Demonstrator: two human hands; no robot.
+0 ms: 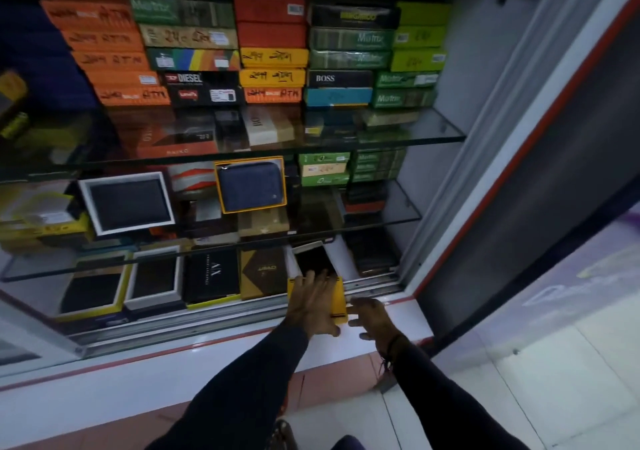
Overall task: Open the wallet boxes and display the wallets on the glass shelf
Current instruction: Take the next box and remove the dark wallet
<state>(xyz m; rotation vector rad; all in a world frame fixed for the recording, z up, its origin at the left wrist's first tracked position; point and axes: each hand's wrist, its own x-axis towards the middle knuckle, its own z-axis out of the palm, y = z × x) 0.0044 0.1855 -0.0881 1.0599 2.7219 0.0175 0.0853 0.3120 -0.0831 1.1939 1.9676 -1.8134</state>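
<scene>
At the cabinet's bottom sill, a flat yellow cardboard wallet box [337, 299] is lying with its long axis running away from the person, directly beneath the left hand [313, 306], which is pressing down on it with fingers spread. Just beside its right edge, the right hand [372, 318] is hovering, loosely spread, holding nothing.

Glass shelf [381, 138]: clear, glossy, reflects the cartons above.
Stacked boxes [270, 58]: cardboard, mostly matt, some w/ marker scribble and paper labels.
Yellow box [339, 299]: smooth card, slight sheen.
Blue wallet [251, 185]: grained, matt, looks like textured leather or fabric; can't tell which.
White-framed tray [126, 202]: smooth card rim, dark matt insert.
Sliding track [214, 318]: brushed metal, dull shine.
Sleeves [242, 390]: dark matt cloth.
Floor tiles [554, 397]: glossy.
</scene>
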